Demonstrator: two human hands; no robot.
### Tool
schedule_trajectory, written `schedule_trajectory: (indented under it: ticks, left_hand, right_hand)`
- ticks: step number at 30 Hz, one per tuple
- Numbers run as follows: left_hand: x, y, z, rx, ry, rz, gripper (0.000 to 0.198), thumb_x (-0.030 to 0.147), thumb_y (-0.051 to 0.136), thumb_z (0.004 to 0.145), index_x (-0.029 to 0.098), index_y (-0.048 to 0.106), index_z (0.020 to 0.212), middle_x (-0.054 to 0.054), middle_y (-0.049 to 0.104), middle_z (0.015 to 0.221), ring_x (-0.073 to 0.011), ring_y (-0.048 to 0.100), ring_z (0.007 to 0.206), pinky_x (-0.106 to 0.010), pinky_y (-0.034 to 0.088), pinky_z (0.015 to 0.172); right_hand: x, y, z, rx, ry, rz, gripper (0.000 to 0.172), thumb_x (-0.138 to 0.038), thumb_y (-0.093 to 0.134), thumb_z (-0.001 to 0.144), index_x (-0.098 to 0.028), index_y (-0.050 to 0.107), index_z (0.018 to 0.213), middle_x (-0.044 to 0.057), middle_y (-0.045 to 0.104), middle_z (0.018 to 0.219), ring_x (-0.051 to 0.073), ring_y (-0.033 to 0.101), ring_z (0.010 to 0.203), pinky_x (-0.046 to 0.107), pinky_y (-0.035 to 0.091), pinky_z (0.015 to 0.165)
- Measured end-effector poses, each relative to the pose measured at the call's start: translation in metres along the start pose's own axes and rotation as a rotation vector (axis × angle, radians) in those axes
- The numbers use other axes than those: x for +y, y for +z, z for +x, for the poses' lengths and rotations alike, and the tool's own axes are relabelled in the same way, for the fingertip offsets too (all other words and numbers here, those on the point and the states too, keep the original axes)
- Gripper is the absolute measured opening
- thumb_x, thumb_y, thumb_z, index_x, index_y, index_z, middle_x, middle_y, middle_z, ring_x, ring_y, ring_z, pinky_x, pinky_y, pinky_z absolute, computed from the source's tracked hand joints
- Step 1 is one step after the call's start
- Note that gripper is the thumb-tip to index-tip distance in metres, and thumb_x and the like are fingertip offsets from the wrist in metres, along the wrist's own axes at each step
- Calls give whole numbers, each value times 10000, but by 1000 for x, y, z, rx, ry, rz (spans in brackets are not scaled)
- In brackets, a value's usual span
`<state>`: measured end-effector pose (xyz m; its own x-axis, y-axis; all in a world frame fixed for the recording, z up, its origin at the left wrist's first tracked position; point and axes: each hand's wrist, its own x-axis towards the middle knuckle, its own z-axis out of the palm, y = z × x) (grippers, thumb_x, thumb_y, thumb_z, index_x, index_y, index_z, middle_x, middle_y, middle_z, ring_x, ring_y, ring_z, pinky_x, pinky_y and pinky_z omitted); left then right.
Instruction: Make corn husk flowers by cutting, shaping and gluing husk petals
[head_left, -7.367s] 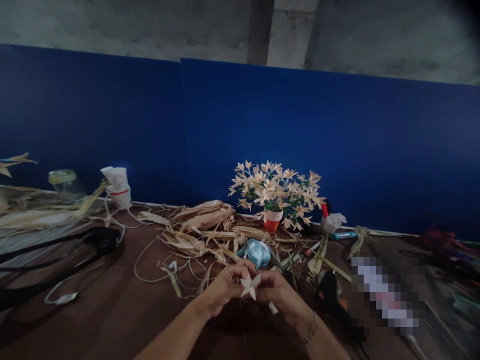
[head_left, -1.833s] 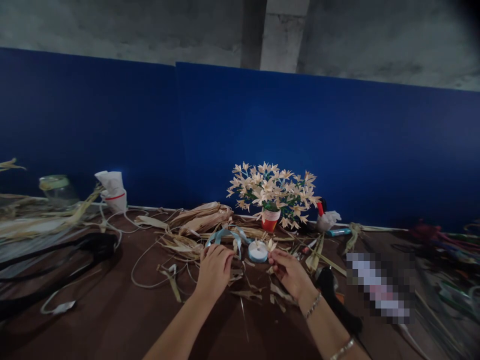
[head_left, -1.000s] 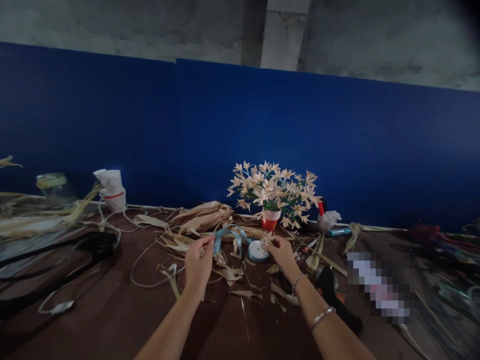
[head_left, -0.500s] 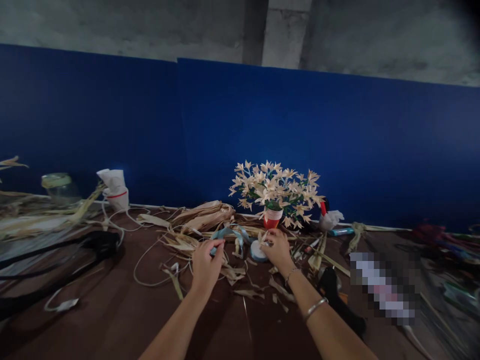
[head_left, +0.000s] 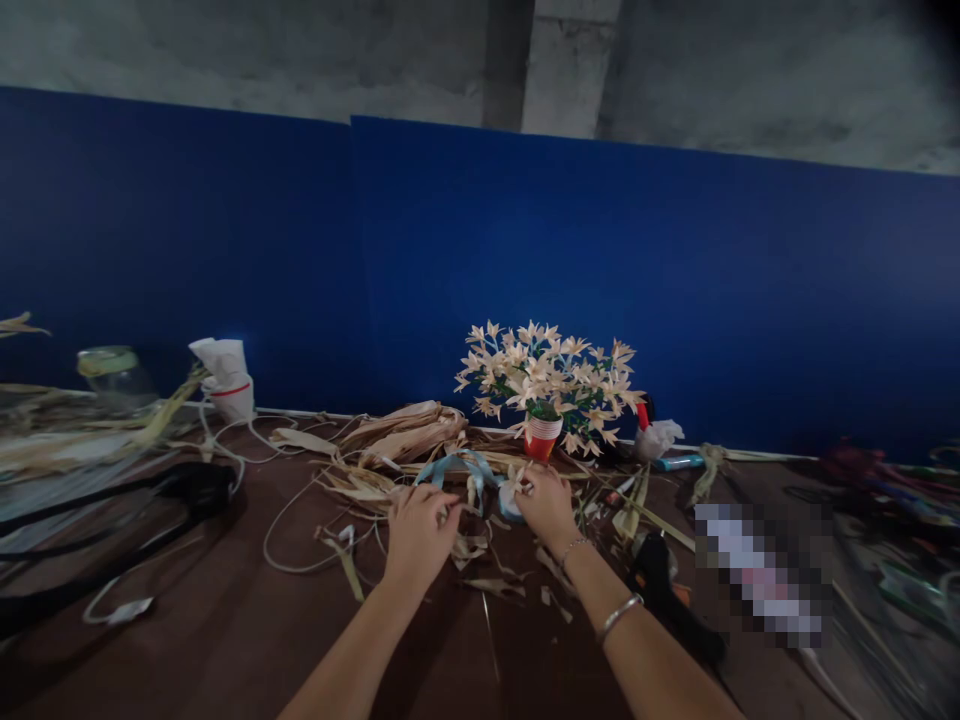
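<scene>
Left hand (head_left: 420,525) lies curled over husk scraps (head_left: 471,548) — whether it pinches the pale-blue ribbon (head_left: 456,464) at its one o'clock, I cannot tell. Right hand (head_left: 544,502) clasps a small husk flower (head_left: 516,478) — flower pot (head_left: 541,438) at twelve o'clock.

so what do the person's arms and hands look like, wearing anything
Both forearms are bare, no sleeves or gloves. The right arm wears a silvery bangle and a thinner chain bracelet nearer the right hand. The left hand and wrist show nothing worn.
</scene>
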<state>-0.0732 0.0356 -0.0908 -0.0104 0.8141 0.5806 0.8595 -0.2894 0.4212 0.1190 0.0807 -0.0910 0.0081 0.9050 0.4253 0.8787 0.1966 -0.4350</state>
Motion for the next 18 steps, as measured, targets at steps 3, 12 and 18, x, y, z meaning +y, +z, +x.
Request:
schedule_trajectory:
  ticks: [3, 12, 18]
  left_hand:
    - [12, -5, -1, -4, 62, 124, 137, 190, 540, 696, 213, 645, 610, -79, 586, 939, -293, 461, 956, -457, 335, 814]
    - [51, 21, 36, -243, 342, 29, 453, 144, 511, 713, 291, 482, 1141, -42, 616, 1010, -239, 480, 953, -400, 323, 810]
    - [55, 38, 48, -311, 455, 41, 213, 125, 479, 720, 231, 623, 836, -46, 658, 847, -225, 517, 892, -447, 270, 853]
  right_hand:
    - [4, -1, -1, -3, 30, 4, 147, -200, 520, 660, -220, 636, 749, 29, 619, 895, 204, 499, 912, 281, 316, 728]
    - [7, 2, -1, -24, 98, 17, 152, -189, 521, 671, -200, 657, 737, 70, 628, 894, 231, 519, 909, 305, 344, 732]
    - [12, -7, -3, -45, 41, 97, 303, -142, 541, 623, -232, 638, 896, 55, 616, 956, 237, 510, 943, 320, 349, 769]
